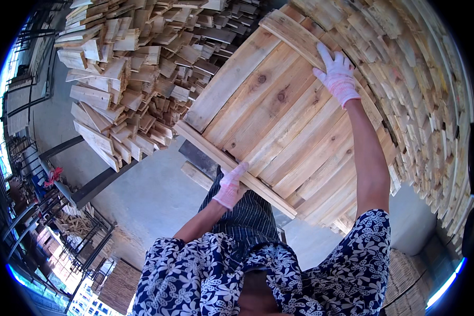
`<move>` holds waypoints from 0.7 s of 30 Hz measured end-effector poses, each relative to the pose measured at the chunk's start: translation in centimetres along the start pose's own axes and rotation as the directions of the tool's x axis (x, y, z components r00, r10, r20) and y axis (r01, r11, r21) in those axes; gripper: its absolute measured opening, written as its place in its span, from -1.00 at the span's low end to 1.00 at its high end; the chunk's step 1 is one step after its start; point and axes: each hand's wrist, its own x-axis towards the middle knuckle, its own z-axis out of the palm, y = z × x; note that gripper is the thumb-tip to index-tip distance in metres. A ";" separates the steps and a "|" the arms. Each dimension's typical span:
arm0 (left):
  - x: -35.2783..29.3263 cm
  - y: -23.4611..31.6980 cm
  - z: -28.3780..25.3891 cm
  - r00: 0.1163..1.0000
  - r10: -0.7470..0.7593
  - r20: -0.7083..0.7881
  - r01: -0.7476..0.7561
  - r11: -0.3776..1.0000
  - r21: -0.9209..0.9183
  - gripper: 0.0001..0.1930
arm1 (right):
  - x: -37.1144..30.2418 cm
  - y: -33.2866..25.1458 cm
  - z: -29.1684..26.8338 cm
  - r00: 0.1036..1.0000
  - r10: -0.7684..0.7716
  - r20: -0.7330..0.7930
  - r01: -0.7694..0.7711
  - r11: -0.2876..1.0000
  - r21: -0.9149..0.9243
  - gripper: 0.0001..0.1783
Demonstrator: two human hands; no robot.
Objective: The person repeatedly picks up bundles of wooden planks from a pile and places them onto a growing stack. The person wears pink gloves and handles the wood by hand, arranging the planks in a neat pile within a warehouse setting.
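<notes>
A row of wooden planks lies side by side in front of me, with knots showing in several of them. Across their near ends runs a narrow wooden batten, and across the far ends a wider wooden strip. My left hand, in a white and pink glove, is closed on the edge of the near batten; its far-side fingers are hidden. Gloved the same way, my right hand rests on the far strip near its right end, fingers spread.
A large heap of short board pieces rises at the far left. Stacked boards form a wall along the right. A dark beam crosses at left above the grey floor. A loose wood piece sits beside my left hand.
</notes>
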 end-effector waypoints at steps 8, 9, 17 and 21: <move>-2.3 4.4 0.9 0.939 -0.338 -0.061 0.242 0.778 -0.579 -0.36 | -8.5 -5.7 -7.2 0.966 -0.179 -0.189 0.186 0.982 0.018 -0.24; -3.5 5.6 1.0 0.945 -0.328 -0.019 0.259 0.780 -0.570 -0.37 | -12.7 -7.4 -8.0 0.979 -0.201 0.026 0.190 0.956 0.225 -0.23; -3.9 9.4 2.1 0.994 -0.066 0.081 0.101 0.806 -0.583 -0.34 | -29.8 -16.5 -12.5 0.808 -0.326 0.490 -0.253 0.559 0.789 0.06; 4.1 13.4 -4.7 0.704 0.433 -0.563 -0.235 0.890 0.390 -0.10 | -28.1 -17.7 -5.2 0.945 -0.107 0.309 -0.048 0.889 0.455 -0.05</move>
